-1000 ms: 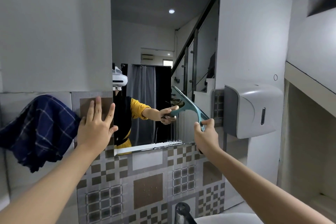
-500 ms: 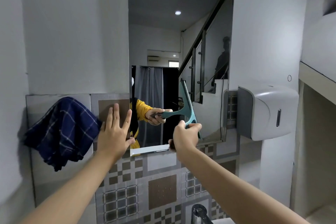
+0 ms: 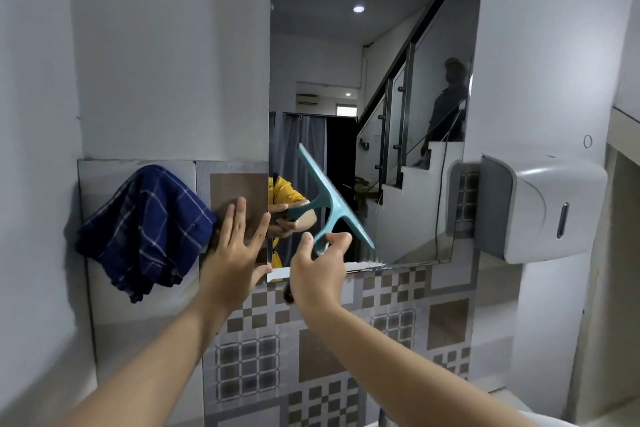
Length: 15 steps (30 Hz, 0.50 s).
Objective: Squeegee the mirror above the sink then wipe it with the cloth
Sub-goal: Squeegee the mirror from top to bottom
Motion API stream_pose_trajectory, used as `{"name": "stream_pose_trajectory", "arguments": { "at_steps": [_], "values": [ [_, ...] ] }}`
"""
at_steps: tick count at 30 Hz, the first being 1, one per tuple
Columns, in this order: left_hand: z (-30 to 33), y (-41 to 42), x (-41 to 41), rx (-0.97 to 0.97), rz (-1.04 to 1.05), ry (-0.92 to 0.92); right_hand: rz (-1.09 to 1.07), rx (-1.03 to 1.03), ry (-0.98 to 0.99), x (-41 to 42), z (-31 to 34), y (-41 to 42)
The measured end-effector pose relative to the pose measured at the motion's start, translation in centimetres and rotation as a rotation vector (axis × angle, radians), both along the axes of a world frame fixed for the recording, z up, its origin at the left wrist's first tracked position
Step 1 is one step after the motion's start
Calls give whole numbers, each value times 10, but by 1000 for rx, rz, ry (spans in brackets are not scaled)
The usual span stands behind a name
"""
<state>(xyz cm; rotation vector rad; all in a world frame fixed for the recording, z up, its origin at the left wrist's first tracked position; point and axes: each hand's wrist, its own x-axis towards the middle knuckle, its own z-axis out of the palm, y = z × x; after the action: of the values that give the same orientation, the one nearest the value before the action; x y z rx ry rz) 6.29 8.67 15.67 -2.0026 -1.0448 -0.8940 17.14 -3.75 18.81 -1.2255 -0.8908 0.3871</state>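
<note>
The tall mirror (image 3: 374,45) fills the wall above the patterned tiles. My right hand (image 3: 318,274) grips the handle of a teal squeegee (image 3: 332,199), whose blade lies tilted against the lower left part of the glass. A strip of white foam (image 3: 367,266) runs along the mirror's bottom edge. My left hand (image 3: 235,250) rests flat with spread fingers on the tile at the mirror's left edge. A dark blue checked cloth (image 3: 145,229) hangs on the wall just left of that hand. The sink is nearly out of frame below.
A white and grey paper dispenser (image 3: 540,208) juts from the wall right of the mirror. Patterned grey and brown tiles (image 3: 346,357) cover the wall below. A ledge (image 3: 623,121) runs along the right wall. A standing person is reflected in the mirror.
The squeegee has travelled left across the lower mirror, from near its right edge to the lower left, with my right hand. The view shifted left. My left hand stayed on the tile.
</note>
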Motion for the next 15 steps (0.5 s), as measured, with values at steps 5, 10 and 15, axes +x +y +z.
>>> {"name": "stream_pose_trajectory", "arguments": {
  "at_steps": [5,10,15],
  "values": [
    [-5,2,-1,-2,-25,-16,-2,23,-40,-10,-6,3],
    [-13,6,-4,-37,-73,-6,-36,34,-147,-6,-22,9],
    [-19,7,-2,-94,-121,-43,-41,43,-300,7,-43,7]
  ]
}}
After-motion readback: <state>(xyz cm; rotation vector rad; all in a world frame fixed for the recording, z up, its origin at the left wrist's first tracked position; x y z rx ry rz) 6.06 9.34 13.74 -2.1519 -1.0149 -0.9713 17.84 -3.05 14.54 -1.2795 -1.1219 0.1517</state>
